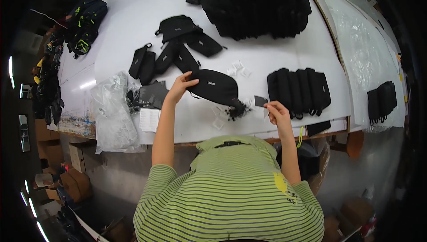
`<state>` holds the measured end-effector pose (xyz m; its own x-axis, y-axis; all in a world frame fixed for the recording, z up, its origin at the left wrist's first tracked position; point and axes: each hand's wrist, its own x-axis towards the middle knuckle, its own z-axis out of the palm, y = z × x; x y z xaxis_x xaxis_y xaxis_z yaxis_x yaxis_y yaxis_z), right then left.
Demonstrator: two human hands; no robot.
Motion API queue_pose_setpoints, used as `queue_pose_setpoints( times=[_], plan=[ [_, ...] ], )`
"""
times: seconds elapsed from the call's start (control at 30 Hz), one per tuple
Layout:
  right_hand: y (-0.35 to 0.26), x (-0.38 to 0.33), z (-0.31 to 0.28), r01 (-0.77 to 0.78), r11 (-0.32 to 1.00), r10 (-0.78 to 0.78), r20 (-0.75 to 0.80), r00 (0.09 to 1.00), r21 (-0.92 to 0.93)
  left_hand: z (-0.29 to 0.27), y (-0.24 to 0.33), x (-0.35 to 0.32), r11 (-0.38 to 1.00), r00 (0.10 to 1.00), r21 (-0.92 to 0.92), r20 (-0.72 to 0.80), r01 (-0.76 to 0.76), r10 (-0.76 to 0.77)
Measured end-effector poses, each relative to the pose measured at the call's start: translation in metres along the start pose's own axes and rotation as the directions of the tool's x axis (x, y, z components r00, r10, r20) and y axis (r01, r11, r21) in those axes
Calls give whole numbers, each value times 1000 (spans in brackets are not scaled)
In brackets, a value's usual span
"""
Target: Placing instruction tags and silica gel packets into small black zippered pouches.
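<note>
My left hand [181, 86] grips the left end of a black fabric pouch [215, 86], thumb on top. The pouch lies tilted over the white table, a small light mark on its face. Off its right end, my right hand [277, 110] pinches a small dark card [260, 101] between thumb and fingers. A tangle of black strings [239, 110] sits just below the pouch's right end. Small clear packets [239, 68] lie beyond the pouch, and another packet [218, 123] rests nearer to me.
Several black pouches [178, 28] are scattered farther back, before a big black heap [258, 6]. A row of pouches [299, 91] stands at right. Dark cards [153, 95], a white printed sheet [149, 120] and a clear plastic bag [115, 113] lie at left. Backpacks [86, 26] sit far left.
</note>
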<state>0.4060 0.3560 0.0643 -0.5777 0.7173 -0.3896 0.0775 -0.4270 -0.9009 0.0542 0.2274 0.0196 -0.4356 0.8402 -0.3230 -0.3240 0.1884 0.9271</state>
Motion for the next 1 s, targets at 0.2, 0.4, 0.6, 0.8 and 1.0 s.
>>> queue_pose_setpoints(
  times=[0.2, 0.4, 0.6, 0.8, 1.0],
  plan=[
    [18, -8, 1, 1, 992, 11, 94, 995, -127, 28, -45, -29, 341, 785, 882, 49, -324, 618],
    [50, -14, 3, 18, 987, 0, 111, 994, -157, 110, -82, -84, 289, 884, 872, 273, -394, 380],
    [69, -11, 19, 98, 933, -58, 122, 991, -347, 118, -105, -74, 290, 782, 836, 237, -466, 576],
    [55, -14, 50, 243, 724, -210, 130, 969, -646, 130, -67, -120, 696, 882, 673, -136, -252, 451],
    [47, -17, 64, 400, 674, -221, 347, 911, -621, 118, -75, -130, 922, 982, 386, -183, 29, 46]
  ],
)
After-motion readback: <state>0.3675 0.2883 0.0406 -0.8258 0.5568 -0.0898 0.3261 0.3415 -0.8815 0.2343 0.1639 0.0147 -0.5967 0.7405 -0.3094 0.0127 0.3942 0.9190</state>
